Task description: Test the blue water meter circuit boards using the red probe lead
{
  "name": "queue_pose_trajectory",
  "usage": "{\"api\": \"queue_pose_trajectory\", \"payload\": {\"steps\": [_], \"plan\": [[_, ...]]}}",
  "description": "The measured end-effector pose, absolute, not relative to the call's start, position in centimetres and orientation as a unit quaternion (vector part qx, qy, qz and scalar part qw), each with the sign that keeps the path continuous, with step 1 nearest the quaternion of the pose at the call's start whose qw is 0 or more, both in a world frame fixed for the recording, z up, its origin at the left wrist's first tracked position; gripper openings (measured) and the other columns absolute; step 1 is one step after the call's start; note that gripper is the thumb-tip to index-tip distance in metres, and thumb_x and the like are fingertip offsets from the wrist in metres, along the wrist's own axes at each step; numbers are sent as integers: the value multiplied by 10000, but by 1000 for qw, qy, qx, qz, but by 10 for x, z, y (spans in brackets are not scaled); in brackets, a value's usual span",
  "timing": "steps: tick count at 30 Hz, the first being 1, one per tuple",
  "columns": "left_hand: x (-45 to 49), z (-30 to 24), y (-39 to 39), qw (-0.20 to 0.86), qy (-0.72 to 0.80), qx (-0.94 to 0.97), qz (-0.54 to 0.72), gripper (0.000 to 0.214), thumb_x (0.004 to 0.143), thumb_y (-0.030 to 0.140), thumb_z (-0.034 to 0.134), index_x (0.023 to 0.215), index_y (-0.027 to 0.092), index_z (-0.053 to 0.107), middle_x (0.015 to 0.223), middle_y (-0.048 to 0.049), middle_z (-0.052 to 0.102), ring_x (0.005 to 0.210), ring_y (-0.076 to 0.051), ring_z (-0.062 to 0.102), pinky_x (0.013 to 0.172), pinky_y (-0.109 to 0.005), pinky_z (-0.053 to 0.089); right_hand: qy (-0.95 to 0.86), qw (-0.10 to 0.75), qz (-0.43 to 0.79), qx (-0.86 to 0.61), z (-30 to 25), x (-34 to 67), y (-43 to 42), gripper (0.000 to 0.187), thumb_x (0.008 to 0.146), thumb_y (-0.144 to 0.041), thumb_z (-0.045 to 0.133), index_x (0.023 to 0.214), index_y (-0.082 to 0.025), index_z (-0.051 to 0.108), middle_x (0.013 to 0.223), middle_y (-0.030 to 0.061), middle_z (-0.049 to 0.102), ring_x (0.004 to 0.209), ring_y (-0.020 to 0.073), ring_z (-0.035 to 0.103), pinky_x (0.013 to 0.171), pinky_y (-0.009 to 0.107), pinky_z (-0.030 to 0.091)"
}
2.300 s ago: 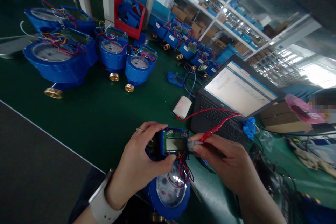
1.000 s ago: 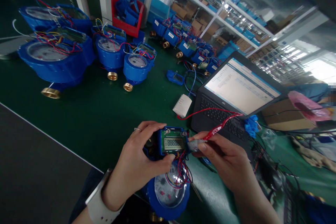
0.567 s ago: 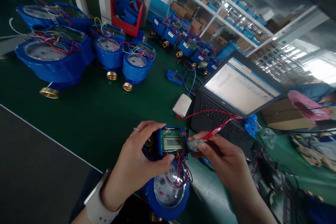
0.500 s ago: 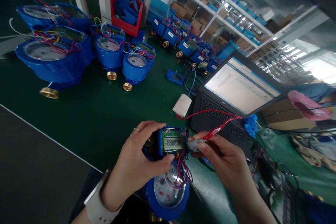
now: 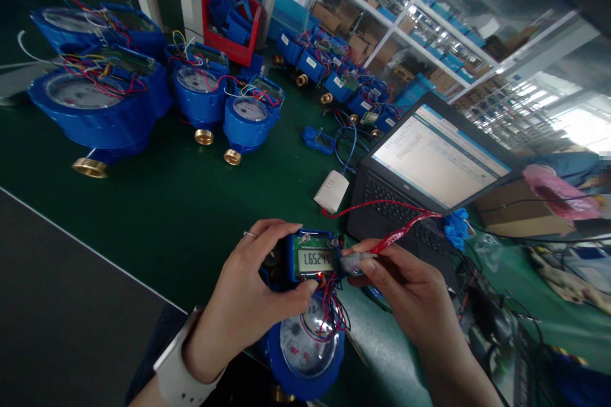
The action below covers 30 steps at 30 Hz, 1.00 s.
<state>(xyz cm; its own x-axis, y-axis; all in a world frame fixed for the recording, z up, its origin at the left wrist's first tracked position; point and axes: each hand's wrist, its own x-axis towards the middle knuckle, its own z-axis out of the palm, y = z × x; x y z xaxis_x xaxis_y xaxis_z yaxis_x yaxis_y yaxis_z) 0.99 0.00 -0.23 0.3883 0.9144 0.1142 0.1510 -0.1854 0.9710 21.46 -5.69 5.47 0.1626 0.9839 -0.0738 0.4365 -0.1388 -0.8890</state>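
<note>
A blue water meter (image 5: 310,356) with a clear round dial stands at the table's near edge. Behind its dial sits an open blue housing with a green circuit board and a lit digit display (image 5: 315,259); a small red light glows just below the digits. My left hand (image 5: 260,286) grips this housing, fingers on its far side and thumb on its near edge. Between the thumb and fingers of my right hand (image 5: 405,286) is a grey probe (image 5: 356,264) on a red cable (image 5: 401,232), held against the housing's right side. Thin coloured wires (image 5: 331,311) droop over the dial.
Several more blue water meters (image 5: 245,121) stand at the left and back. A laptop (image 5: 405,191) is open at the right, beside a white box (image 5: 331,192) wired to the red cable. A red bin (image 5: 231,19) holds blue parts. Cables (image 5: 506,305) crowd the right side.
The display has switched from a row of eights to other digits, and the red light below it has come on. Both hands keep their places.
</note>
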Motion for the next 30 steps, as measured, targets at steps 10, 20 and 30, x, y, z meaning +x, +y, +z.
{"api": "queue_pose_trajectory", "payload": {"steps": [10, 20, 30], "plan": [[9, -3, 0, 500, 392, 667, 389, 473, 699, 237, 700, 1145, 277, 549, 1160, -46, 549, 1056, -240, 564, 913, -467, 464, -556, 349, 347, -670, 60, 211, -54, 118, 852, -254, 631, 914, -220, 724, 780, 21, 737, 646, 142, 686, 579, 208, 587], [9, -3, -1, 500, 392, 668, 387, 483, 693, 223, 699, 1148, 280, 546, 1162, -40, 552, 1054, -234, 564, 905, -455, 463, -523, 382, 361, -671, 58, 210, -56, 115, 841, -243, 642, 909, -231, 734, 780, 13, 746, 643, 132, 693, 577, 184, 589], [9, -3, 0, 500, 395, 666, 387, 474, 697, 231, 697, 1144, 285, 547, 1154, -33, 551, 1045, -226, 569, 897, -437, 467, -538, 385, 360, -657, 58, 212, -55, 127, 842, -215, 644, 914, -270, 734, 785, -16, 754, 652, 111, 702, 588, 146, 583]]}}
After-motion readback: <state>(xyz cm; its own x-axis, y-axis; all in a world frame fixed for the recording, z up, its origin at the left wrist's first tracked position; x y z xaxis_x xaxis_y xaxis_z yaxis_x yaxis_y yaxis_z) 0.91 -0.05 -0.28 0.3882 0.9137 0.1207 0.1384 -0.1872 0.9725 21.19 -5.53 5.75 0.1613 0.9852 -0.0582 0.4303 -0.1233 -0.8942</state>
